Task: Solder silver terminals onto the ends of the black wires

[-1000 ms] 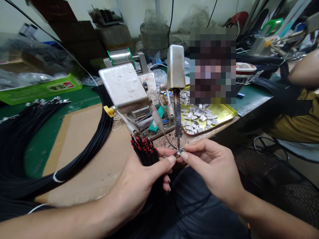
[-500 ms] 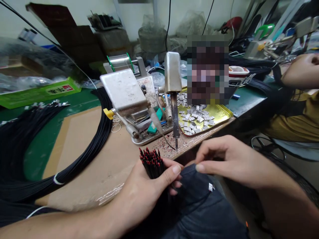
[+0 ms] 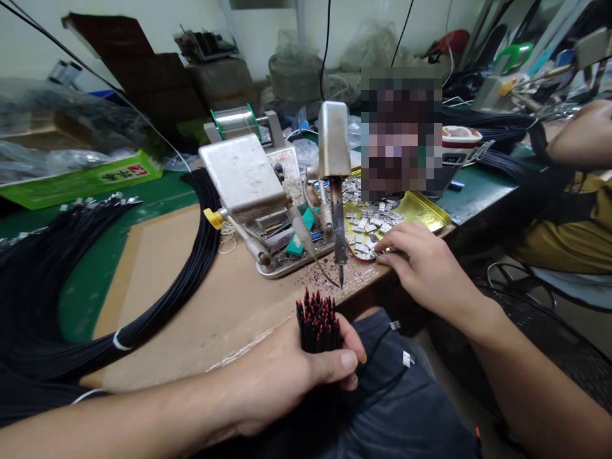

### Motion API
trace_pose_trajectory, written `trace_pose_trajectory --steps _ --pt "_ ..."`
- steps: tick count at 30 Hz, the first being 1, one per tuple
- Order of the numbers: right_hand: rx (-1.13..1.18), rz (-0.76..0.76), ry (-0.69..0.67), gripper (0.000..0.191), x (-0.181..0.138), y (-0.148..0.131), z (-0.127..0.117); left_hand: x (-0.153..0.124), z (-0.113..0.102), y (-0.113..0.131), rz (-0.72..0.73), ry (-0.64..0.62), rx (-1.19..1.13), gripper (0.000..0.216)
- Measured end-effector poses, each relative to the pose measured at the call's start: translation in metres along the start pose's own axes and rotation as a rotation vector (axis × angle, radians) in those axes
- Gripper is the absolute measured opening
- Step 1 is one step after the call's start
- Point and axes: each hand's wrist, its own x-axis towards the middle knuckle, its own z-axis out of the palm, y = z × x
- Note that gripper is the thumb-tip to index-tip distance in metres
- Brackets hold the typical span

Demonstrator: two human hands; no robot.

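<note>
My left hand [image 3: 325, 363] is closed round an upright bundle of black cables [image 3: 318, 322] whose cut ends show red wire tips. At the near corner of the yellow tray [image 3: 430, 213], my right hand [image 3: 421, 268] pinches a silver USB connector [image 3: 375, 252], partly hidden by its fingertips. Many loose USB connectors [image 3: 382, 220] lie in that tray. Across the dark cloth on my lap rest two cables ending in connectors, one USB plug [image 3: 407, 359] nearer and another plug [image 3: 394, 326] beyond it. A soldering iron [image 3: 338, 223] points down between my hands, its tip above the table edge.
A metal soldering stand [image 3: 239, 175] with a solder spool [image 3: 235, 121] stands on the cardboard [image 3: 157, 255]. Curved black cable bundles [image 3: 191, 268] lie at the left. A co-worker's arm [image 3: 581, 137] and a stool [image 3: 554, 287] are at the right.
My right hand has moved from the lap up to the tray. A second plug end now shows on the lap cloth. My left hand, with the cable bundle, has shifted slightly right and down.
</note>
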Motion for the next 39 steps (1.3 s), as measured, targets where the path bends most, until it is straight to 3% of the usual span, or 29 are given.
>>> trace_pose_trajectory --steps 6,12,15,20,22,26,28,35,39 --pt "-0.021 -0.072 -0.089 0.015 0.004 0.006 -0.002 0.0 -0.001 -0.002 -0.006 0.0 0.009 0.018" --pt "0.007 -0.069 -0.077 0.016 0.004 0.007 -0.002 0.002 0.002 0.0 0.042 0.038 0.002 0.021" --pt "0.101 -0.037 0.003 0.015 0.003 0.007 -0.001 0.003 0.005 0.001 0.026 0.087 -0.091 0.031" --pt "0.381 0.156 0.234 0.012 -0.005 -0.007 -0.006 0.002 0.008 0.001 0.045 0.18 -0.168 0.04" --pt "0.545 0.253 0.147 0.01 -0.01 -0.02 -0.011 0.002 0.007 0.001 0.046 0.187 -0.167 0.038" --pt "0.839 0.496 -0.338 0.008 -0.022 -0.049 -0.017 0.004 0.004 -0.001 0.052 0.181 -0.15 0.033" --pt "0.876 0.513 -0.449 0.01 -0.024 -0.057 -0.015 0.005 0.003 -0.001 0.05 0.18 -0.133 0.031" --pt "0.961 0.486 -0.43 0.016 -0.026 -0.052 -0.008 0.003 0.003 0.0 0.068 0.183 -0.139 0.026" --pt "1.133 0.452 -0.334 0.015 -0.031 -0.057 -0.002 0.001 0.003 -0.001 0.103 0.205 -0.174 0.027"
